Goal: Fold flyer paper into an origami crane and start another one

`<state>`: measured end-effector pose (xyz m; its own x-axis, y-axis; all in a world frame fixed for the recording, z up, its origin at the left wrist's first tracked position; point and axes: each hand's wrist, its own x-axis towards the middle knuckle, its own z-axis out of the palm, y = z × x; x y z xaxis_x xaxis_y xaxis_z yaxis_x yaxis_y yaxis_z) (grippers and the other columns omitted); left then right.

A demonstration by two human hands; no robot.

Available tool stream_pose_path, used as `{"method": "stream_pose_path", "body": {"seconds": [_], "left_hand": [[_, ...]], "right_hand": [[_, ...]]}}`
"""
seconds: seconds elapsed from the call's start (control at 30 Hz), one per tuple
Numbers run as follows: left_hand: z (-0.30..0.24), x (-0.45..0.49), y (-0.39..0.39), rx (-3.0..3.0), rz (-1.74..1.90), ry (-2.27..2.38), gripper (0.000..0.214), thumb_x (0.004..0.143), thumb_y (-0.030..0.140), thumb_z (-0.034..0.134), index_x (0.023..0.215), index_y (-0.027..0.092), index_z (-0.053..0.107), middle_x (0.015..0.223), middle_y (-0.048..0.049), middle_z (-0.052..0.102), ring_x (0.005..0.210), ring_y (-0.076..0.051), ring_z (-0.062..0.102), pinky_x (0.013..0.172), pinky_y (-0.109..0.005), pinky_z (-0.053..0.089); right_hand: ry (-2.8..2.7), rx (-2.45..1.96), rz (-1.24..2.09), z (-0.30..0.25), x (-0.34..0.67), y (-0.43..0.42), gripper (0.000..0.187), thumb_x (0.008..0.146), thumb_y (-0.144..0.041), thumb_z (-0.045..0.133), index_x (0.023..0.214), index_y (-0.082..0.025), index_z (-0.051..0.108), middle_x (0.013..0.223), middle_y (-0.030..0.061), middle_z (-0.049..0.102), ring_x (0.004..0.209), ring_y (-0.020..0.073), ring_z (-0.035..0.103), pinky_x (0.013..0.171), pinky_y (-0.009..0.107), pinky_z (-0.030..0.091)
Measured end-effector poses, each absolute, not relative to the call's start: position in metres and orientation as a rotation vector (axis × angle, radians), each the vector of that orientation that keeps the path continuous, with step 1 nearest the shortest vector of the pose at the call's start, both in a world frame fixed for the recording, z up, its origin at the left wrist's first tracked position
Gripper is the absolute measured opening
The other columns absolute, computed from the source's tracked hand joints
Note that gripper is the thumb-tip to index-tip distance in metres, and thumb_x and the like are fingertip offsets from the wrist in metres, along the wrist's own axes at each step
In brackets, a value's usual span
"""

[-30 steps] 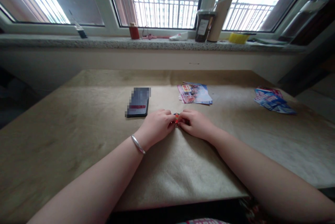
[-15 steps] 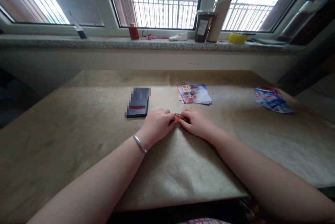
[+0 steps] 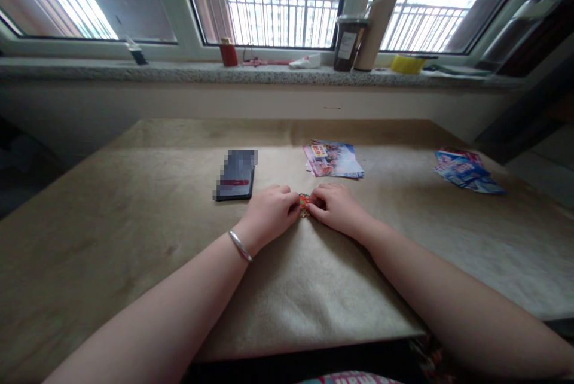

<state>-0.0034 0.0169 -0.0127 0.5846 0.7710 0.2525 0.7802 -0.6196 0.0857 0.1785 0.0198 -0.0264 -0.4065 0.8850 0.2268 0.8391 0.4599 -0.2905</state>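
Note:
A small, brightly patterned piece (image 3: pixel 304 200), orange with some green, shows between my two hands near the middle of the table. It looks like folded printed paper, but most of it is hidden by my fingers. My left hand (image 3: pixel 272 209), with a silver bangle at the wrist, pinches its left side. Closed on the right side is my right hand (image 3: pixel 337 207), thumb and curled fingers together. Both hands rest low on the tabletop. Just beyond my left hand lies a phone (image 3: pixel 236 174), its screen blurred out.
Printed leaflets (image 3: pixel 336 160) lie in a pile behind my hands, and a fanned blue-and-red pile (image 3: pixel 469 171) is at the far right. A beige cloth covers the table (image 3: pixel 134 240). On the windowsill (image 3: pixel 179 73) stand a dark container (image 3: pixel 348 46), a tall tube (image 3: pixel 381 19) and yellow tape (image 3: pixel 407 64).
My fingers have shifted very slightly around the patterned piece, so a little more of it shows. Everything else stays in place.

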Motion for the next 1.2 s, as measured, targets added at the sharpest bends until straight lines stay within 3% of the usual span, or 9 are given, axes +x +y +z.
{"method": "stream_pose_path", "body": {"seconds": [1.0, 1.2], "left_hand": [[-0.0117, -0.0011, 0.0200, -2.870, -0.438, -1.478, 0.021, 0.087, 0.031, 0.054, 0.075, 0.017, 0.063, 0.077, -0.0044, 0.061, 0.078, -0.017, 0.055, 0.071, -0.027, 0.042], [-0.0085, -0.0027, 0.0161, -2.823, -0.466, -1.498, 0.010, 0.085, 0.023, 0.054, 0.084, 0.019, 0.063, 0.081, -0.0027, 0.064, 0.078, -0.016, 0.057, 0.068, -0.025, 0.042]], "right_hand": [[-2.410, -1.552, 0.164, -0.0222, 0.1784, 0.0183, 0.022, 0.084, -0.036, 0.054, 0.074, -0.020, 0.064, 0.079, 0.0034, 0.067, 0.078, 0.0177, 0.056, 0.070, 0.029, 0.033], [-2.361, -1.622, 0.161, -0.0199, 0.1758, 0.0174, 0.022, 0.082, -0.037, 0.055, 0.069, -0.020, 0.063, 0.076, 0.0029, 0.068, 0.076, 0.0188, 0.057, 0.068, 0.030, 0.032]]}}
